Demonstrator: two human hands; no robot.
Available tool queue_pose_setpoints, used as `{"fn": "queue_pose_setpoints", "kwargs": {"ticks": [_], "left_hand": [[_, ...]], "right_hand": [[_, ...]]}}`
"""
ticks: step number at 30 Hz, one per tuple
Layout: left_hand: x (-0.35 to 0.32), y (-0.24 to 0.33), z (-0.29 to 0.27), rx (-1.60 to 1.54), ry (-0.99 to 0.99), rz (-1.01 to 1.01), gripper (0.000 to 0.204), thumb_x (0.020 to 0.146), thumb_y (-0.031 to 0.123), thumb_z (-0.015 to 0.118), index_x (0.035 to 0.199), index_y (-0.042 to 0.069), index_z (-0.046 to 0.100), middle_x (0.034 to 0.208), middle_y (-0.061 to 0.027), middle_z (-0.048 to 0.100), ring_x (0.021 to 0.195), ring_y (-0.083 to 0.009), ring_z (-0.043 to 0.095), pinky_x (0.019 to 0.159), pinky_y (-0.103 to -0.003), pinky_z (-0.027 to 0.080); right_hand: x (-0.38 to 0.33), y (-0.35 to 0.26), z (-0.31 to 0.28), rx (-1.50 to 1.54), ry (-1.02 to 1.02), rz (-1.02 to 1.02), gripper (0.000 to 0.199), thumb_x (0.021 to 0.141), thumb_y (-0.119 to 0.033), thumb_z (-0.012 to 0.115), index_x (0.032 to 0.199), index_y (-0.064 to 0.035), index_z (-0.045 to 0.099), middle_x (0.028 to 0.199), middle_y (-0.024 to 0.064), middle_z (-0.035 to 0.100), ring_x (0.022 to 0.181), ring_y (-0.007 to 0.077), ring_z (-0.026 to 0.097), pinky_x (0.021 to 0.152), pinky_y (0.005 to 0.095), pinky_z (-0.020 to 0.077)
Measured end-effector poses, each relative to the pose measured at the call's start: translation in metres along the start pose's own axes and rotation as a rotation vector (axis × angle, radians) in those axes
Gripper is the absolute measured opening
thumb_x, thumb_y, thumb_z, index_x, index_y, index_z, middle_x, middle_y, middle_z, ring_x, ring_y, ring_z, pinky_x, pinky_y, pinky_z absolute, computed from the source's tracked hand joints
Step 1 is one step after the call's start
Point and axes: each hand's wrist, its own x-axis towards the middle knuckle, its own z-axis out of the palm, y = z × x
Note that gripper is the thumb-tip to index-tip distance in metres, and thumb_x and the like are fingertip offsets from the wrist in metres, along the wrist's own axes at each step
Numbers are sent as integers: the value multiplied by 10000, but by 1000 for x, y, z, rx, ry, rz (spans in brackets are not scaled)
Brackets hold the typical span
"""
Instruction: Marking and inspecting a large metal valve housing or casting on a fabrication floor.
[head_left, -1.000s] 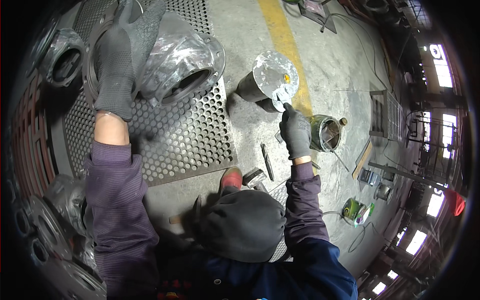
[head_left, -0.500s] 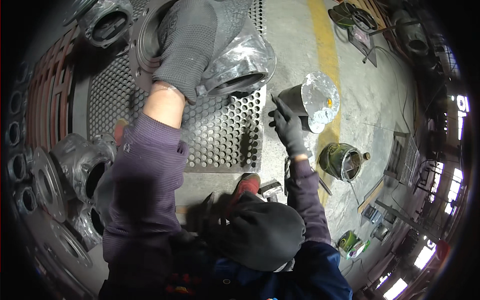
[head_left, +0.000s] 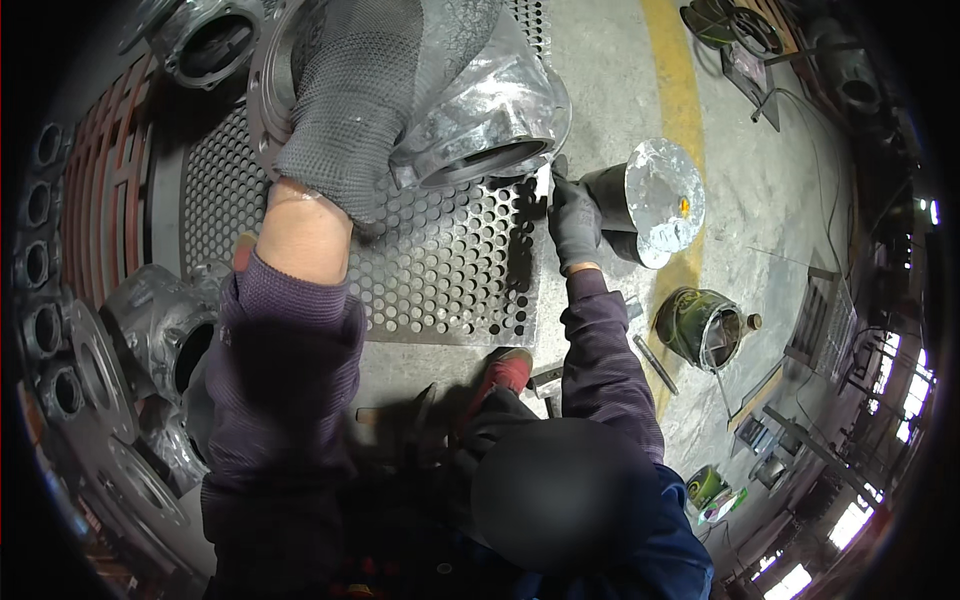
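Note:
A shiny grey metal casting point(head_left: 480, 110) with a round opening rests on a perforated metal plate point(head_left: 440, 260). My left hand point(head_left: 360, 110), in a grey knitted glove, lies over the casting's left part beside a flanged ring point(head_left: 268, 90). The upper edge of the view cuts off its fingers. My right hand point(head_left: 574, 220), in a dark glove, is at the plate's right edge, just below the casting's lower right rim. One finger stretches up toward that rim; no held thing shows. Close on its right stands a metal can point(head_left: 664, 205) with a silver-smeared top.
More castings point(head_left: 160, 325) and flat flange rings point(head_left: 100, 370) crowd the left side, beside a red slatted rack point(head_left: 105, 180). At right are a green bucket point(head_left: 690, 325), a dark rod point(head_left: 655, 364) and a yellow floor stripe point(head_left: 677, 70). A red shoe point(head_left: 508, 370) is below the plate.
My right hand has moved up toward the casting's rim, its fingers closer together than before. My left hand stays over the casting. The whole view has shifted slightly.

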Motion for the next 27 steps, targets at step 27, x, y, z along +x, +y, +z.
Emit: {"fn": "queue_pose_setpoints", "kwargs": {"ticks": [27], "left_hand": [[3, -13, 1, 485, 214, 292, 464, 873, 288, 655, 1102, -110, 586, 1126, -263, 598, 1031, -374, 585, 933, -372, 460]], "right_hand": [[18, -31, -29, -363, -196, 46, 323, 917, -137, 434, 1208, -81, 562, 973, 180, 685, 893, 335, 675, 713, 443, 547]]}}
